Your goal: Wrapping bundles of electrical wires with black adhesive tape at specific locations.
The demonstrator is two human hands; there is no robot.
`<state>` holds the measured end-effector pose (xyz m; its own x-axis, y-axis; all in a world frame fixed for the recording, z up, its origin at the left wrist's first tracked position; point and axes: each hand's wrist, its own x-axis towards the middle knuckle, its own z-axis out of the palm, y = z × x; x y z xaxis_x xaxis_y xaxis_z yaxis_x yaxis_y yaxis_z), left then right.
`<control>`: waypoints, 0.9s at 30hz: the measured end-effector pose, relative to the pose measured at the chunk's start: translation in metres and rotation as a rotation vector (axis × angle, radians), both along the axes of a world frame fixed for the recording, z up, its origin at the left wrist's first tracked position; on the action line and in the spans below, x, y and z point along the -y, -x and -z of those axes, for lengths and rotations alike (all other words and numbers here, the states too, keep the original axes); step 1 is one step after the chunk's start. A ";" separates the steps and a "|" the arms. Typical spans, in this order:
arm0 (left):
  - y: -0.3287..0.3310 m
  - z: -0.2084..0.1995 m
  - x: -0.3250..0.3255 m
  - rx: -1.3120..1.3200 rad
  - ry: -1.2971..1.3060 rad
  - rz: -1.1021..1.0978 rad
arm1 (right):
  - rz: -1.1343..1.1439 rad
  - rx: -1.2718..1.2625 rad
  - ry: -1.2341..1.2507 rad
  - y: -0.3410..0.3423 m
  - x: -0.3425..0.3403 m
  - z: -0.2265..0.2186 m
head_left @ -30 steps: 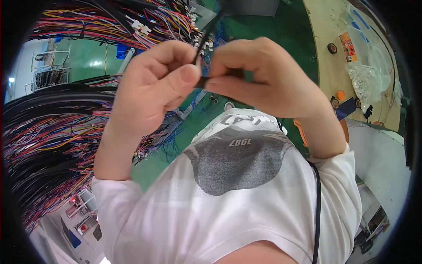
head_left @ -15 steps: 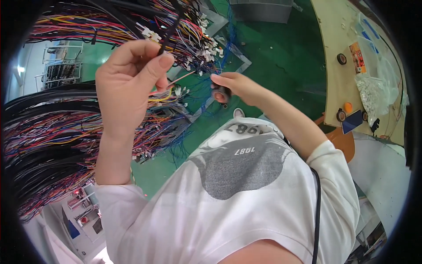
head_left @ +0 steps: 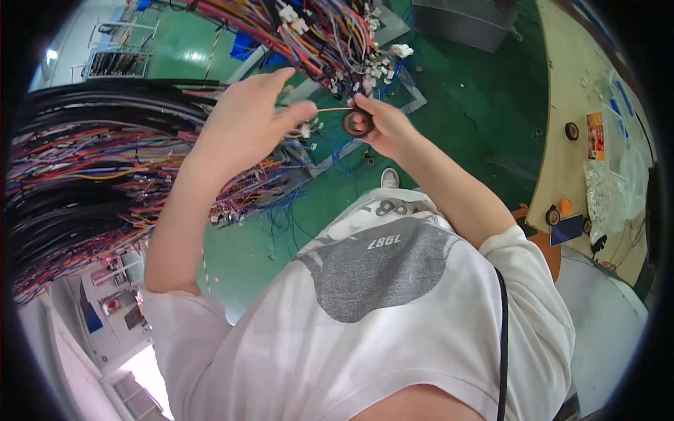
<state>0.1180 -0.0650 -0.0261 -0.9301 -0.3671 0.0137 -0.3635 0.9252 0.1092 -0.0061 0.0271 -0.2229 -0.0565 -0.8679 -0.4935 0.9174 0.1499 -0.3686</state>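
My right hand (head_left: 390,130) is closed around a roll of black tape (head_left: 349,132), with a fingertip showing through its core. A thin pink wire (head_left: 333,109) runs from beside my left thumb to the top of the roll. My left hand (head_left: 246,119) is open, index finger and thumb apart; its other fingers are hidden behind the palm. Just beyond my hands hangs a thick bundle of coloured wires (head_left: 330,42) with white connectors (head_left: 379,69) at its ends.
More wire bundles (head_left: 91,158), partly in black sleeving, hang on the left. At the right stands a table (head_left: 562,84) with spare tape rolls (head_left: 571,131), a bag of small white parts (head_left: 604,196) and a phone (head_left: 567,230). A grey bin (head_left: 463,24) sits on the green floor.
My left hand was pinching a dark strand near the upper bundle; its fingers have spread and let go. The tape roll has turned to face me and now meets the pink wire. The view has shifted.
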 end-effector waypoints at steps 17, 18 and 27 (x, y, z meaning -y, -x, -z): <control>0.012 -0.034 0.002 0.367 -0.983 -0.396 | -0.049 -0.249 -0.019 0.040 -0.087 -0.027; 0.015 -0.036 0.001 0.298 -1.053 -0.383 | 0.001 -0.185 -0.011 0.041 -0.088 -0.017; 0.022 -0.045 0.001 0.029 -1.216 -0.293 | 0.070 -0.188 0.169 0.060 -0.105 -0.048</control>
<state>0.0963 -0.0663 0.0193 -0.8060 -0.3202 -0.4979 -0.5547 0.1146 0.8242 -0.0658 0.1319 -0.1753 -0.1963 -0.9280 -0.3167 0.8363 0.0102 -0.5482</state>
